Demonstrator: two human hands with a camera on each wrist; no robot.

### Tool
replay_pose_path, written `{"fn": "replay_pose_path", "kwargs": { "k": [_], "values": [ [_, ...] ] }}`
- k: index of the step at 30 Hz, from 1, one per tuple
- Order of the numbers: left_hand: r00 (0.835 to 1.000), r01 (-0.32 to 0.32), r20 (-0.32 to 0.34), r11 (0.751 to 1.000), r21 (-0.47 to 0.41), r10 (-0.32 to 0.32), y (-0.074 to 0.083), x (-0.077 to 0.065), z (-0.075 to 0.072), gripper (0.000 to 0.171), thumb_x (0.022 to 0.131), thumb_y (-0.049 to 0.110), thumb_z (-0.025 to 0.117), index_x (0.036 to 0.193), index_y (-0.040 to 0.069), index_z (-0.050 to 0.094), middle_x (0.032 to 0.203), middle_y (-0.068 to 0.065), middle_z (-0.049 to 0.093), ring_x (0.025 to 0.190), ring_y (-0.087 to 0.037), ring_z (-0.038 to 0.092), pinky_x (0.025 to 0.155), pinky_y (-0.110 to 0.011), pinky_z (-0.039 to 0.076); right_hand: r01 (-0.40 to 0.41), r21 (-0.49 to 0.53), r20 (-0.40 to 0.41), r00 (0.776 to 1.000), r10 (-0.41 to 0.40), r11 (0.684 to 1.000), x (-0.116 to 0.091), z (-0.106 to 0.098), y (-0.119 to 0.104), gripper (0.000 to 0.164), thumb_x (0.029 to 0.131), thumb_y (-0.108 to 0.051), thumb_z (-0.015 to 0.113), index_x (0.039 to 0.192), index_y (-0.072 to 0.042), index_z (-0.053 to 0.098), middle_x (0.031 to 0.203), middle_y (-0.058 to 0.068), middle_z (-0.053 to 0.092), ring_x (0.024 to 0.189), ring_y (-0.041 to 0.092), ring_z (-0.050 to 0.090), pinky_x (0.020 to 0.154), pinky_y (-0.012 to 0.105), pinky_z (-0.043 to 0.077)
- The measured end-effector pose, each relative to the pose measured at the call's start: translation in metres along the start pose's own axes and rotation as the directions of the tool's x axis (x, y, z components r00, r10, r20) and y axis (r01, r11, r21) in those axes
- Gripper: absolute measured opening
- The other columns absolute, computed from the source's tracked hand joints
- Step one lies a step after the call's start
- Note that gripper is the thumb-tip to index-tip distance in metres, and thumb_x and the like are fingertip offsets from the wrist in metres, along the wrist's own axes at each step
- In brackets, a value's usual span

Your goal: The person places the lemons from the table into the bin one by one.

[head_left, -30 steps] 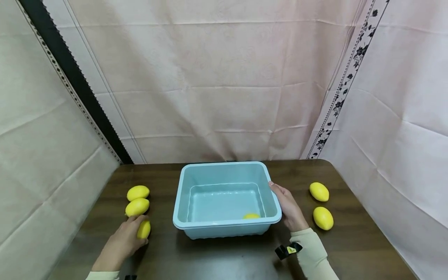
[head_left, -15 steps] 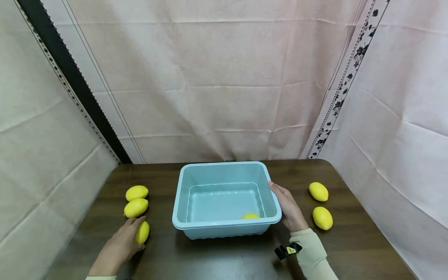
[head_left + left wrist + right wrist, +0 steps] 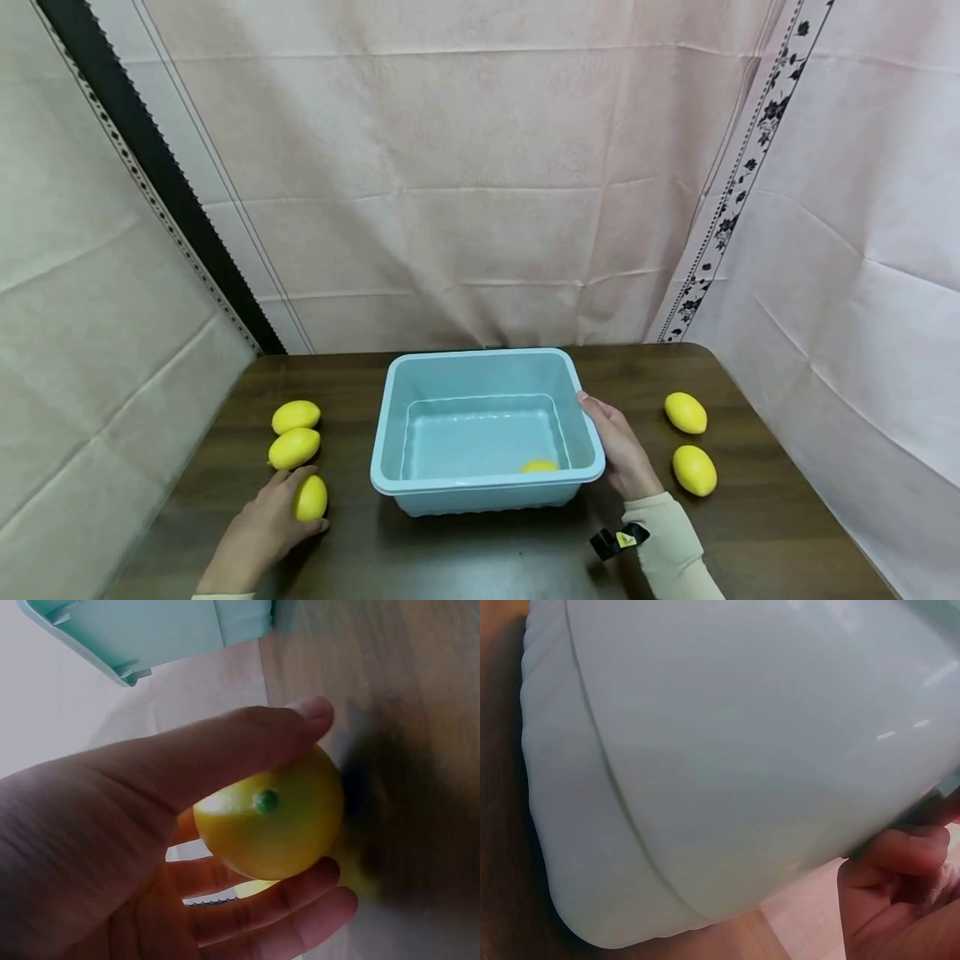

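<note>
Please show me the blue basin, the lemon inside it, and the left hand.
Blue basin (image 3: 480,435): head view, inner floor.
Lemon inside (image 3: 540,466): head view, visible top.
Left hand (image 3: 259,528): head view, back of hand.

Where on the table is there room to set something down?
Bare tabletop lies in front of the blue tub, and between it and the two leftmost lemons. It's crowded beside them, where the left hand grips a third lemon.
</note>
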State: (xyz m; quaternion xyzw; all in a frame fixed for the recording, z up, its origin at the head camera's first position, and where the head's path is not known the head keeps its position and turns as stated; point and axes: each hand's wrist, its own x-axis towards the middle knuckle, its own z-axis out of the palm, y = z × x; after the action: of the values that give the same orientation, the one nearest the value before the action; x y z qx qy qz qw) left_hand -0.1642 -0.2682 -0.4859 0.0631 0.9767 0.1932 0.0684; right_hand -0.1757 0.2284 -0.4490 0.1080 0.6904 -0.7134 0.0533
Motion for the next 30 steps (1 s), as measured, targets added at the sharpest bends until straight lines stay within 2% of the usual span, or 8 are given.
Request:
{"fn": "replay_pose_path", "kwargs": {
  "k": [8,12,17,24,30],
  "values": [
    [0.999,0.031,-0.018,0.999,0.006,-0.031,0.002,0.001,0.005,0.087,0.078,0.043,0.093,0.147,0.005,0.055,0.139,-0.03,0.057,0.106,-0.046,0.067,0.078,-0.064,0.055,0.004,0.003,-0.004,1.0,-0.004,1.0,0.0,0.001,0.001,0.069,0.108,-0.057,0.051,0.152,-0.005,0.052,0.137,0.017,0.065,0.11,0.021,0.067,0.091,0.038,0.06],
    [0.999,0.014,-0.04,1.0,-0.015,-0.014,0.002,0.002,0.007,0.086,0.077,0.041,0.093,0.145,0.002,0.055,0.13,-0.029,0.06,0.098,-0.039,0.068,0.076,-0.06,0.055,0.003,0.002,-0.008,1.0,-0.003,1.0,0.0,0.001,0.002,0.068,0.108,-0.057,0.05,0.153,-0.006,0.051,0.14,0.018,0.063,0.111,0.021,0.067,0.091,0.037,0.059],
    [0.996,0.012,-0.084,1.0,-0.025,-0.014,0.005,0.001,0.007,0.084,0.078,0.039,0.093,0.143,0.0,0.055,0.129,-0.028,0.06,0.093,-0.035,0.067,0.076,-0.059,0.055,0.006,0.0,-0.01,1.0,-0.006,1.0,0.0,0.001,0.002,0.068,0.108,-0.057,0.05,0.152,-0.005,0.052,0.139,0.018,0.064,0.11,0.021,0.067,0.091,0.037,0.06],
    [0.984,0.019,-0.174,0.998,-0.054,-0.028,0.015,-0.003,0.002,0.08,0.079,0.043,0.091,0.14,0.002,0.058,0.12,-0.027,0.06,0.083,-0.034,0.065,0.071,-0.057,0.056,0.003,-0.004,-0.012,1.0,-0.003,1.0,0.001,0.0,0.001,0.069,0.108,-0.058,0.051,0.151,-0.004,0.052,0.135,0.017,0.066,0.108,0.02,0.068,0.089,0.035,0.06],
    [0.975,0.013,-0.22,0.996,-0.089,-0.032,0.023,-0.008,-0.004,0.078,0.081,0.044,0.089,0.142,0.006,0.058,0.118,-0.027,0.058,0.077,-0.032,0.062,0.067,-0.052,0.056,-0.005,-0.013,-0.011,1.0,0.005,1.0,0.001,-0.001,0.001,0.071,0.108,-0.059,0.05,0.152,-0.004,0.051,0.138,0.017,0.064,0.11,0.02,0.067,0.09,0.034,0.06]
  ]
}}
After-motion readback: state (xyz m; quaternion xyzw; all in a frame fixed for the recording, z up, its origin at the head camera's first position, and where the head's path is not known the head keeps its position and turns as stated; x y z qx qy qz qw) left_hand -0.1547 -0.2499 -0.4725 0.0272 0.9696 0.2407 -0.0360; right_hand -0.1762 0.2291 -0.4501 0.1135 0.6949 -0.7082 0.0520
